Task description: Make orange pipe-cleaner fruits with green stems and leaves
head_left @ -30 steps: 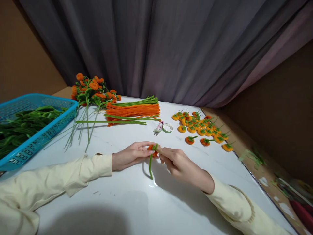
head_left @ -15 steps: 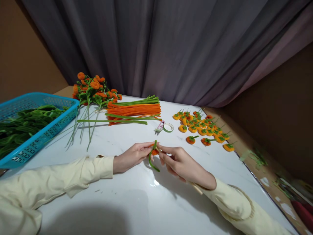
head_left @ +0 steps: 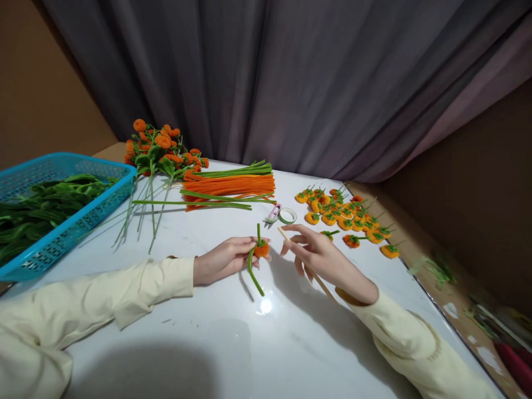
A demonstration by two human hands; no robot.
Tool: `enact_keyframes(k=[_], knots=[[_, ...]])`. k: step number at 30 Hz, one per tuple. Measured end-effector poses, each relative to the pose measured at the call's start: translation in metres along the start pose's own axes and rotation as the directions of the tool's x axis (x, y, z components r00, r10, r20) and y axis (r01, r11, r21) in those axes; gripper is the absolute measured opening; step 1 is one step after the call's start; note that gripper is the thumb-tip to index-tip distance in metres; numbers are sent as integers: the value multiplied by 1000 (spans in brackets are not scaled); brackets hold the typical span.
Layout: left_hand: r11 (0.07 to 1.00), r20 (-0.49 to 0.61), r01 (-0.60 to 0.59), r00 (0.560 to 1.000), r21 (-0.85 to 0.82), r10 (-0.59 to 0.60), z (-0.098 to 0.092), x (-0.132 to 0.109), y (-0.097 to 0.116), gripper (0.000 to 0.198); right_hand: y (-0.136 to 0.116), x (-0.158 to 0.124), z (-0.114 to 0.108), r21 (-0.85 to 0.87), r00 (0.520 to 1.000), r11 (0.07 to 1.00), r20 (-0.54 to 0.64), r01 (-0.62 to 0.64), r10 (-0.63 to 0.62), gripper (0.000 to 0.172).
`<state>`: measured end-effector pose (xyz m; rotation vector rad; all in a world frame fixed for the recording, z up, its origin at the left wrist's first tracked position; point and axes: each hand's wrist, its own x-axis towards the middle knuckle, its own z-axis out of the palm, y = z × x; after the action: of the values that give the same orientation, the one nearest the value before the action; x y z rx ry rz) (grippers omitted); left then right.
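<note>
Pinched in the fingertips of my left hand (head_left: 226, 259) is a small orange pipe-cleaner flower (head_left: 261, 249). Green pipe cleaner is wound at its top, with one end standing up and a longer end hanging down toward me. My right hand (head_left: 318, 256) is apart from the flower, to its right, and holds a thin wooden stick (head_left: 322, 285) that slants back under the palm. Just beyond both hands lie small pink-handled scissors (head_left: 273, 214) and a roll of green tape (head_left: 287, 215).
A blue basket (head_left: 83, 215) of green leaves stands at left. Finished orange flowers on stems (head_left: 164, 142) lie behind it. Bundled orange pipe cleaners (head_left: 233, 187) lie at the back middle, with green ones. Several orange and yellow flower heads (head_left: 344, 221) sit at right.
My right hand has drawn away from the flower to the right, taking the wooden stick with it. The flower stays in my left hand and now shows more fully.
</note>
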<state>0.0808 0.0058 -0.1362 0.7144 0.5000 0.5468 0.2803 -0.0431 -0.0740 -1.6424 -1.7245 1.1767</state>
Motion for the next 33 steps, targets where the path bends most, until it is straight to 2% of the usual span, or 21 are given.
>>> enact_keyframes(k=[1,2,4,7,10,13,15,18,22,25,29,31,33], knots=[[1000,15,17,1000,-13,-17,0,0,1,19,9,6,2,-169,991,984,-106,60,-79,27],[999,26,33,999,-25,-33,0,0,1,18,18,13,4,-324,976,941,-153,97,-153,21],[997,33,62,998,-47,-61,-1,0,1,14,37,24,9,-514,946,842,-160,165,-283,18],[994,15,81,997,-70,-80,-1,-1,1,9,54,32,16,-617,927,759,-120,210,-354,20],[994,0,85,996,-66,-85,-2,-1,1,7,55,30,17,-606,914,751,-98,260,-395,20],[995,52,95,994,-20,-94,-2,-1,2,11,41,24,12,-429,890,817,-62,385,-452,17],[995,81,92,992,24,-94,-2,-2,4,14,29,19,10,-180,917,903,-16,390,-399,17],[992,60,93,993,83,-98,-1,-4,5,15,14,12,10,189,959,954,117,233,-257,20],[987,71,70,994,146,-81,3,-7,4,20,7,7,19,411,958,910,232,61,-169,26],[970,21,15,1000,241,-20,7,-7,4,20,8,7,25,483,974,875,192,16,-123,29],[864,-110,-104,977,493,181,8,-7,8,21,14,10,30,541,996,840,51,29,-67,32],[841,-121,-99,974,532,191,9,-8,12,22,17,10,32,586,999,809,11,34,-50,35],[864,-142,-58,979,500,148,11,-9,16,22,17,10,35,618,999,785,-20,38,-33,37]])
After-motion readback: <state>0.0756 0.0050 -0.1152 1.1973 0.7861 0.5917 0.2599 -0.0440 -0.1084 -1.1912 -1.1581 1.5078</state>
